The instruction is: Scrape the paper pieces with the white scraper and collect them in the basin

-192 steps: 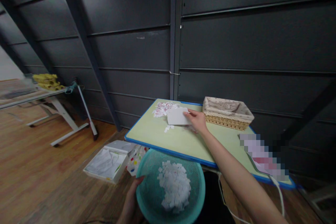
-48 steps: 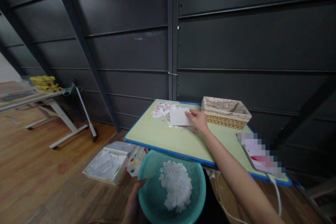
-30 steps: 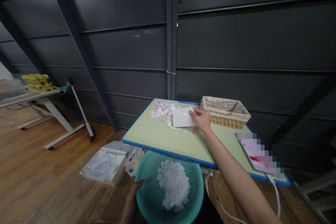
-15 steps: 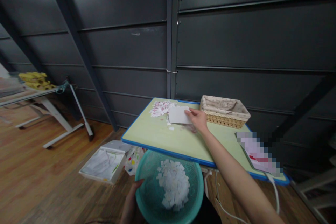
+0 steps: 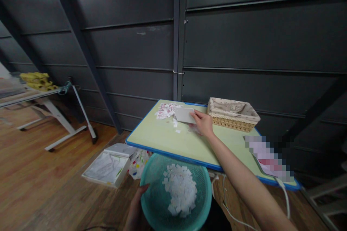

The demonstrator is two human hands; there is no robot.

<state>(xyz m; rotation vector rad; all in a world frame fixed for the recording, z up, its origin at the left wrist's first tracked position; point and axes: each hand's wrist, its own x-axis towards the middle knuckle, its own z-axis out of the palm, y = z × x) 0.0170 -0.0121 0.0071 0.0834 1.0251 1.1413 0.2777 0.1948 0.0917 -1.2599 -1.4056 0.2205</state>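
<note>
My right hand grips the right end of a flat white card just above the light green tabletop. Beside the card's left edge lies a pile of small white and pinkish paper pieces, with a few loose bits nearer me. My left hand holds the left rim of a teal plastic basket below the table's front edge; most of its fingers are hidden. Inside the basket is a heap of small white paper squares.
A cloth-lined wicker basket stands at the table's back right. Nearer me on the right lies a pixelated flat item with a white cable. An open white box rests on the floor at left. A dark panelled wall rises behind.
The white card has tilted and now shows a narrower face, still in my right hand. The left hand and the teal basket stay nearly in place.
</note>
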